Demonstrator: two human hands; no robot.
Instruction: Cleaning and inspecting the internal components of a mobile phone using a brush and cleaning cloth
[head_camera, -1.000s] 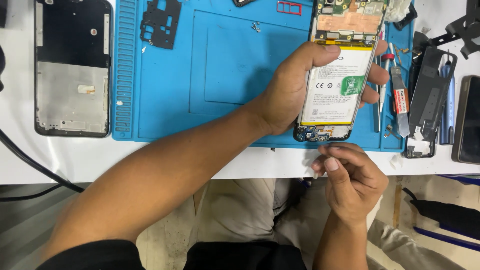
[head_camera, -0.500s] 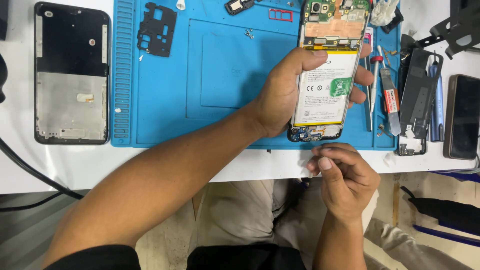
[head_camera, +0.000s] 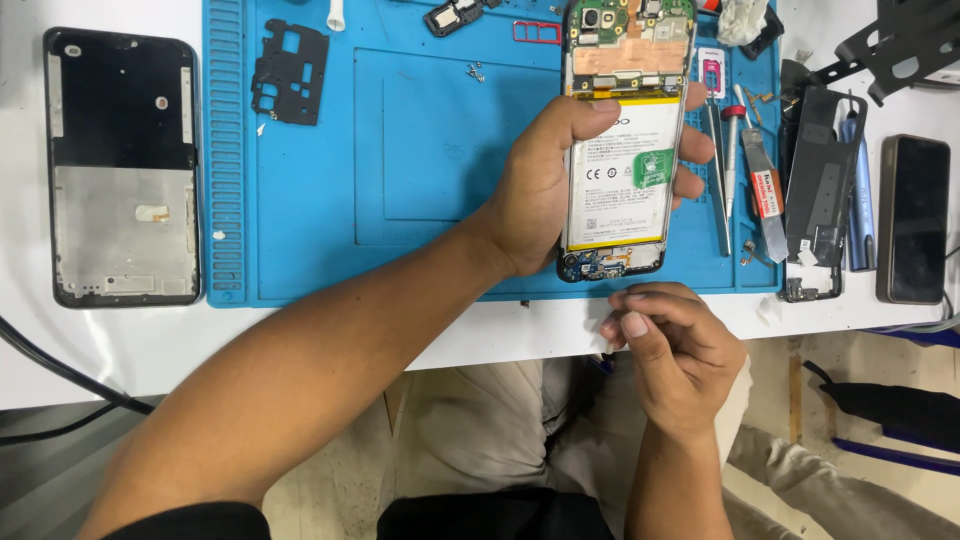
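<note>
Phone (head_camera: 622, 150), opened with its back off, sits in my left hand (head_camera: 540, 190), thumb across the white battery and fingers wrapped round the far edge. Its long axis runs away from me over the blue mat (head_camera: 420, 150). My right hand (head_camera: 675, 345) hangs just below the phone's near end, fingertips pinched together; whether they hold anything I cannot tell.

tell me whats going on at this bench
A person is working on an opened smartphone with its back cover off, battery and circuit board exposed. The left hand grips it over a blue repair mat. The right hand sits just below the table edge, fingers pinched together; whether they hold something small is unclear. A bare phone frame lies to the left, screwdrivers and tweezers to the right.
</note>
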